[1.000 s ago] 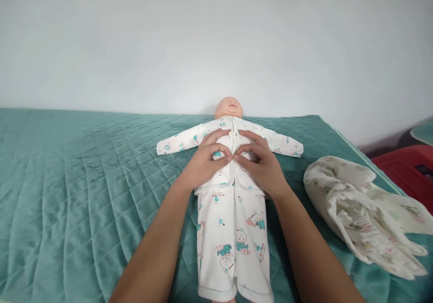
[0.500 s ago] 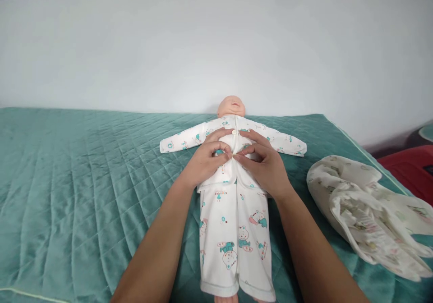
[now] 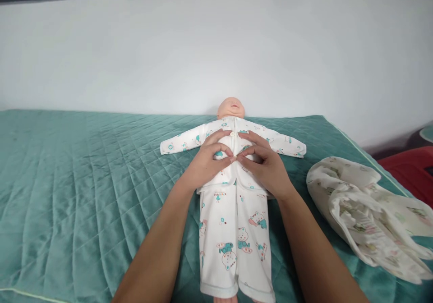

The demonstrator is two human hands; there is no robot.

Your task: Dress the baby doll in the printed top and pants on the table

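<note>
A baby doll (image 3: 231, 107) lies on its back, dressed in a white printed jacket (image 3: 182, 139) and matching trousers (image 3: 221, 235). Its sleeves stretch out to both sides. My left hand (image 3: 211, 158) and my right hand (image 3: 262, 158) meet at the jacket's front opening, thumbs and forefingers pinched together on its edges around a button that is mostly hidden. Higher up, another pale button (image 3: 232, 134) shows between my raised fingers. Below the pinch, the jacket's lower edges hang slightly apart over the trousers.
A green quilted cover (image 3: 84, 195) lies under the doll. To the right rests a crumpled bundle of white printed cloth (image 3: 358, 204). Beyond the cover's right edge is a red plastic object (image 3: 409, 167). A white wall (image 3: 135, 55) rises behind the doll's head.
My pinched fingertips have shifted very slightly to the right on the jacket's front edges. The view has tipped a little; the doll and cloth bundle stay in place.
</note>
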